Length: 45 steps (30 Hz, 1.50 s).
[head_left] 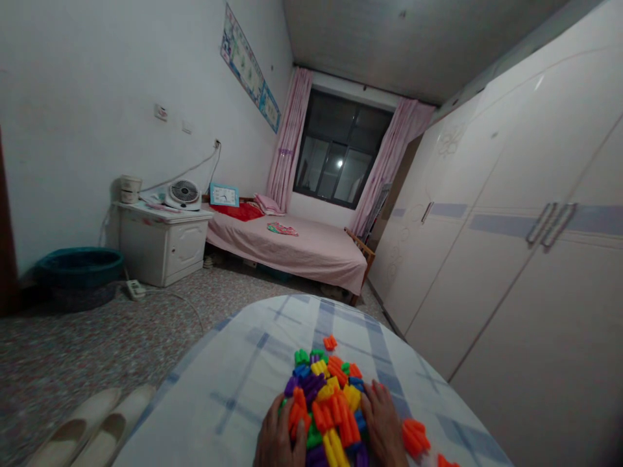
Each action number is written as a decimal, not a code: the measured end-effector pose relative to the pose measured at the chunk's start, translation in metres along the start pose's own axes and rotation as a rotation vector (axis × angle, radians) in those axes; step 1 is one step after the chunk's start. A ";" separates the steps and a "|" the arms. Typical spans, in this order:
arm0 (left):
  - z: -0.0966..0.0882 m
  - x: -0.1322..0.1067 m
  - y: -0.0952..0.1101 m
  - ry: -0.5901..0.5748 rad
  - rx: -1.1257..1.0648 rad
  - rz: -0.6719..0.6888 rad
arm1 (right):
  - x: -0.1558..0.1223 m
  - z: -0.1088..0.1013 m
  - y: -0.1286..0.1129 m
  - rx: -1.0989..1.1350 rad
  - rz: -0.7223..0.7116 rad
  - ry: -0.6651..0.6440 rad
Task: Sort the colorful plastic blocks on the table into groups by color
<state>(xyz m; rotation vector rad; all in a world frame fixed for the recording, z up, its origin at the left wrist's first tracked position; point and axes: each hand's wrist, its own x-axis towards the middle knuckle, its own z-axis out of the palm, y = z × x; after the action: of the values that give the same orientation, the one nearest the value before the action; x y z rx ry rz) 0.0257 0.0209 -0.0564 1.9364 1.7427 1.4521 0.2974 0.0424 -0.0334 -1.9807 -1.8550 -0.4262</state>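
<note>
A heap of small plastic building pieces [327, 395] in orange, yellow, purple, green and blue lies on a white cloth with blue checks [243, 389]. My left hand [278, 438] rests against the heap's left side, fingers together and lying on the pieces. My right hand [384, 425] presses against the heap's right side with fingers stretched flat. One orange piece [329, 342] lies apart beyond the heap. Two more orange pieces [415, 436] lie to the right of my right hand.
A pink bed [311, 250] stands at the far wall under a dark window. A white bedside cabinet [163, 243] with a fan, a dark green basin [80, 267] and a power strip are on the left. White wardrobes [511, 259] line the right. Pale slippers [92, 425] lie on the floor.
</note>
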 end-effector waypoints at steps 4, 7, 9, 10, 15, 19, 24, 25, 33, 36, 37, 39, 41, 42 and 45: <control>-0.006 0.000 0.009 -0.012 -0.006 -0.054 | -0.010 -0.001 -0.004 0.033 0.050 -0.085; -0.014 0.001 0.019 -0.037 -0.028 -0.116 | -0.020 -0.010 0.001 0.106 -0.025 -0.146; -0.021 0.001 0.025 -0.058 -0.046 -0.144 | -0.030 -0.019 0.001 0.153 -0.054 -0.179; -0.025 0.002 0.029 -0.068 -0.053 -0.152 | -0.035 -0.025 0.000 0.172 -0.057 -0.186; -0.037 0.006 0.039 -0.095 -0.065 -0.140 | -0.056 -0.053 -0.016 0.280 -0.070 -0.193; -0.039 0.008 0.039 -0.120 -0.048 -0.138 | -0.056 -0.067 -0.016 0.436 -0.034 -0.258; -0.039 0.008 0.037 -0.135 -0.055 -0.147 | -0.022 -0.068 0.004 0.482 0.013 -0.082; -0.039 0.008 0.036 -0.133 -0.059 -0.146 | -0.013 -0.066 0.007 0.431 0.037 -0.066; -0.034 0.008 0.029 -0.114 -0.076 -0.160 | 0.020 -0.049 0.003 0.299 0.109 -0.148; -0.033 0.009 0.028 -0.127 -0.075 -0.161 | 0.016 -0.048 0.003 0.292 0.117 -0.179; -0.033 0.009 0.029 -0.127 -0.075 -0.159 | 0.016 -0.049 0.003 0.291 0.115 -0.187; -0.034 0.009 0.030 -0.123 -0.082 -0.153 | 0.014 -0.053 0.005 0.299 0.105 -0.196; -0.035 0.010 0.031 -0.118 -0.092 -0.152 | 0.011 -0.059 0.005 0.309 0.096 -0.191; -0.035 0.010 0.031 -0.116 -0.097 -0.153 | 0.008 -0.062 0.005 0.316 0.090 -0.180; -0.037 0.009 0.033 -0.121 -0.099 -0.155 | -0.009 -0.072 0.004 0.350 0.066 -0.139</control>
<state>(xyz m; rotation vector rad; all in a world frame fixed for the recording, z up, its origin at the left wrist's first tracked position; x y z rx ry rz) 0.0200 0.0017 -0.0107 1.7593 1.6927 1.3137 0.3035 0.0001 0.0250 -1.8611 -1.7936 0.0567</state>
